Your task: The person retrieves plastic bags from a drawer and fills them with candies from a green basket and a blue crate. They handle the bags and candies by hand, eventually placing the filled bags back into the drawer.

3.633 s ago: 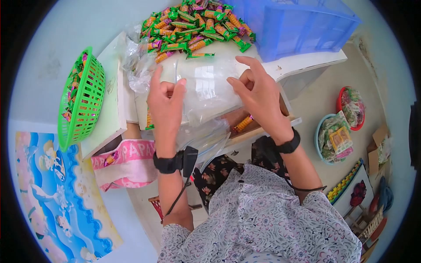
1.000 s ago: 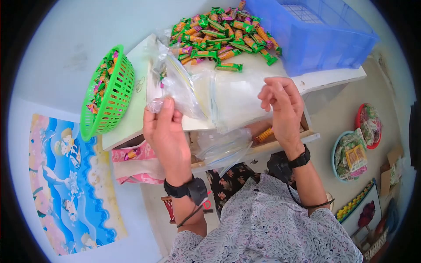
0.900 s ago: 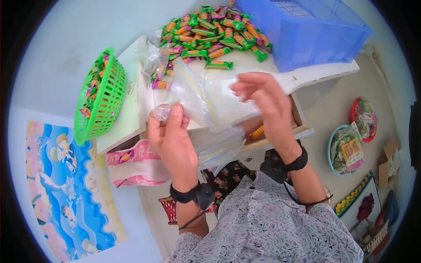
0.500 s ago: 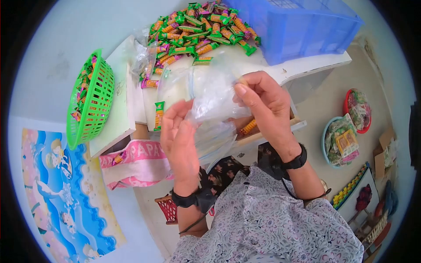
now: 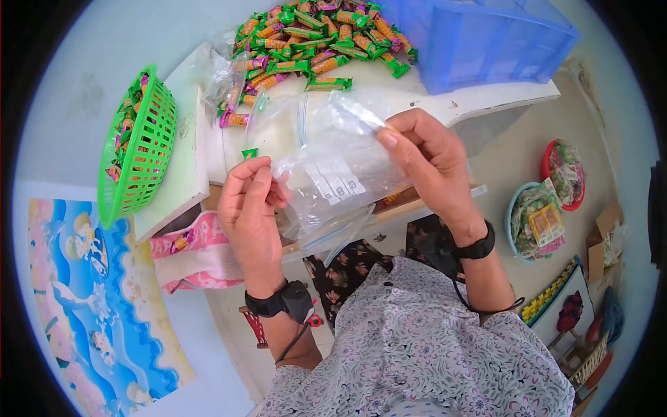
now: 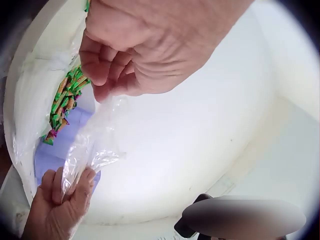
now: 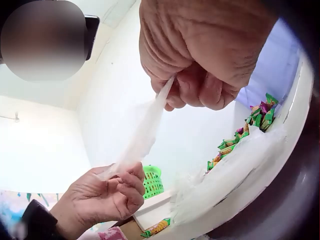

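A clear plastic bag (image 5: pixel 323 177) with a white printed label stretches between both hands above the table edge. The right hand (image 5: pixel 434 163) pinches its upper right side between thumb and fingers. At its left side, the left hand (image 5: pixel 253 208) pinches the bag's edge; in the left wrist view the left hand (image 6: pixel 145 47) has thumb and fingertips together on the film. The right wrist view shows the right hand (image 7: pixel 200 60) gripping a taut fold of the bag (image 7: pixel 140 132). Flat clear bags (image 5: pixel 278 125) lie on the table beneath. No contents show inside the held bag.
Wrapped snack sticks (image 5: pixel 313 42) are heaped at the back beside a blue crate (image 5: pixel 497 48). A green basket (image 5: pixel 149 146) of snacks stands at the left. Below the hands is an open drawer (image 5: pixel 410 212); a pink towel (image 5: pixel 198 257) hangs left of it. Basins (image 5: pixel 517 222) stand on the floor.
The left hand has moved left and slightly up, and the bag between the hands is spread wider, its label now showing. Earlier, the right hand was off the bag; it now pinches it.
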### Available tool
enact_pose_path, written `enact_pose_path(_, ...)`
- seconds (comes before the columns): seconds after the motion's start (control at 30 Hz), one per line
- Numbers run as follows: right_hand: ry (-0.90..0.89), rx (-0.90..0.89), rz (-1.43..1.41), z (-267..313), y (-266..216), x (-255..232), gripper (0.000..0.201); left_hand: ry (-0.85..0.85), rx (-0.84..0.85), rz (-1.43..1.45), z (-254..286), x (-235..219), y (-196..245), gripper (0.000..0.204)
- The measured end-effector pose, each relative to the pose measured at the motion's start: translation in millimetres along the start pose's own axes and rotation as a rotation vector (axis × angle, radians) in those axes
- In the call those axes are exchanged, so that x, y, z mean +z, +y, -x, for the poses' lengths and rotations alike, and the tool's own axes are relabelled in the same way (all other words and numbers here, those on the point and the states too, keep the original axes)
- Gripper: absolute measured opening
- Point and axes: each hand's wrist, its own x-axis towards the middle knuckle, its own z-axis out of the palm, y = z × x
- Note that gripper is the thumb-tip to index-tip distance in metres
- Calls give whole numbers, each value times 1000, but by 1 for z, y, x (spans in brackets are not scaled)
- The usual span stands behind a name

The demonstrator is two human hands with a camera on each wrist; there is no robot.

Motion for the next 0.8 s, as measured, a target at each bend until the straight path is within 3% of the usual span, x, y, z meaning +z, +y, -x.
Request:
enact_pose_path(0.13,55,11,-40,-1,5,7,15,95,-59,211,11,31,8,21)
enact_pose_path(0.23,49,26,-31,3,9,11,16,-17,-184,295,14,26,-9,27)
enact_pose_path(0.33,-38,-7,-50,3,13,13,19,136,11,144,16,33,-24,17)
enact_pose_path(0.43,-121,41,-156,0,13,12,21,97,121,89,15,31,-24,16)
enact_pose_path(0.53,-106,173,-262,-1,-2,22,19,65,116,-61,23,35,-23,21)
enact_pose_path(0.63,45,226,-99,0,1,18,19,75,118,-114,24,27,-28,30)
enact_pose_path(0.73,113,182,-163,1,6,13,21,260,151,-216,18,39,-26,40)
enact_pose_path(0.8,113,177,-166,3,11,11,18,274,74,-174,20,42,-18,39)
